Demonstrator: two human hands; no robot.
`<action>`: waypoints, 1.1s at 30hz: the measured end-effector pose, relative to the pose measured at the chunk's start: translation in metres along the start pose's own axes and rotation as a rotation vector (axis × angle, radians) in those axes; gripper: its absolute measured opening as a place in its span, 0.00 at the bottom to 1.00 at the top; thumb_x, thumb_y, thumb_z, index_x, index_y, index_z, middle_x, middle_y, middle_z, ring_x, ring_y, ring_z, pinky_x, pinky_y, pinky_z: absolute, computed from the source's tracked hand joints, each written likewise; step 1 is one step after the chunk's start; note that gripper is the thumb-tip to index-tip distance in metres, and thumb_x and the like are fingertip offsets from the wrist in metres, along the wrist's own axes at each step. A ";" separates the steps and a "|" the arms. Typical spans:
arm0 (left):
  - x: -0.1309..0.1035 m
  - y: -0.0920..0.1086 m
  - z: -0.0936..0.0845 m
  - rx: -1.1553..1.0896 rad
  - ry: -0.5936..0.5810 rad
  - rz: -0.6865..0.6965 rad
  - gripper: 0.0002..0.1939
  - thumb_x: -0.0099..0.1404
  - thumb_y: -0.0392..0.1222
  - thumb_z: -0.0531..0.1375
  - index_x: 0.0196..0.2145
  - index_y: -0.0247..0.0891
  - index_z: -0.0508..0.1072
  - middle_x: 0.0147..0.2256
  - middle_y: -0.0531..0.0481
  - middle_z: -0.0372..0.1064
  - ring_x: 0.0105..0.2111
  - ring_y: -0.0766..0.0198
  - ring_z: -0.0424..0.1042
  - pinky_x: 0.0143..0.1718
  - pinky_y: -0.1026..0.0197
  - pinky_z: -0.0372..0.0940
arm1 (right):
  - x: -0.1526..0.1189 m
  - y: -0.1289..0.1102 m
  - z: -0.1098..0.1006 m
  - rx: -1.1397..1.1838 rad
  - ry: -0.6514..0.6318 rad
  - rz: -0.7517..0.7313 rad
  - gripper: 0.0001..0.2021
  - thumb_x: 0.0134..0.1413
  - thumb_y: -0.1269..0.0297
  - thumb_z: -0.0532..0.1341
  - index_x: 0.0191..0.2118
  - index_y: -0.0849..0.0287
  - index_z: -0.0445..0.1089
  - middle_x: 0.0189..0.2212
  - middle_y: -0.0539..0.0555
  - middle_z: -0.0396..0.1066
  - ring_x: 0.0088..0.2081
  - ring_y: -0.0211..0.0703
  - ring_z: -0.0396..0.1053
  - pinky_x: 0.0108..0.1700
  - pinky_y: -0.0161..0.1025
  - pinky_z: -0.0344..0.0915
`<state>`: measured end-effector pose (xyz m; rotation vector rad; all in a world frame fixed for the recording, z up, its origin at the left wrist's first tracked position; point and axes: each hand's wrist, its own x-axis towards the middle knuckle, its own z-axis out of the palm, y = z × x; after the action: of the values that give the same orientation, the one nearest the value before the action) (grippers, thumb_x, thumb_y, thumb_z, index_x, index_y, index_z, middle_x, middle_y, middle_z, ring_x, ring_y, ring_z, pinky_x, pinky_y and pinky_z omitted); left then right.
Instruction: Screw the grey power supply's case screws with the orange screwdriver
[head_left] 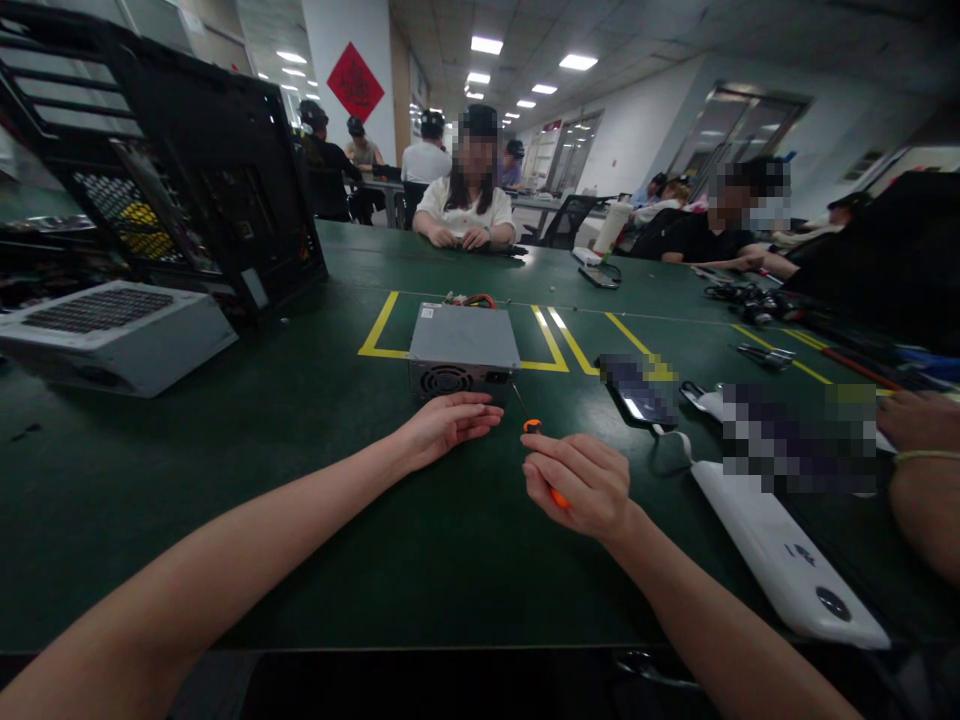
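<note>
A grey computer power supply (465,335) sits on the green table, its fan grille and socket side facing me. Behind it lies a bundle of coloured wires (472,300). My left hand (450,425) is held open just in front of that side, fingers stretched to the right; whether they touch the casing I cannot tell. In my right hand (581,485) is a screwdriver with an orange and black handle (532,428), my fingers wrapped round it. Its thin shaft (520,400) points up and left to the lower right corner of the power supply. The tip is too small to make out.
A second power supply (120,335) and a black computer case (187,170) stand at the left. On the right lie a phone (637,390), a white power bank (787,550) and loose tools (765,355). Another person's arm (926,480) rests at the right edge. A person (469,205) sits opposite.
</note>
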<state>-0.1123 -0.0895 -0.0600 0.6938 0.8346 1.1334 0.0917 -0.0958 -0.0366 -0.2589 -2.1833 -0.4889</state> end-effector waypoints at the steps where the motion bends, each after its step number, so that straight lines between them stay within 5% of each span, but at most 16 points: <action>1: 0.000 0.000 -0.001 0.001 -0.002 0.001 0.13 0.60 0.31 0.58 0.45 0.29 0.68 0.43 0.38 0.71 0.37 0.65 0.73 0.39 0.66 0.67 | 0.000 0.000 0.000 0.000 -0.002 0.001 0.04 0.46 0.72 0.62 0.30 0.59 0.66 0.32 0.53 0.75 0.26 0.37 0.68 0.27 0.35 0.63; 33: 0.000 0.000 -0.001 0.001 -0.027 0.012 0.13 0.60 0.31 0.59 0.44 0.30 0.68 0.42 0.39 0.72 0.38 0.65 0.73 0.39 0.66 0.67 | -0.001 -0.003 -0.001 0.006 0.005 0.034 0.04 0.45 0.73 0.62 0.29 0.59 0.66 0.32 0.53 0.75 0.26 0.37 0.68 0.27 0.35 0.63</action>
<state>-0.1131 -0.0895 -0.0610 0.7138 0.8094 1.1319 0.0919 -0.0984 -0.0376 -0.2911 -2.1713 -0.4636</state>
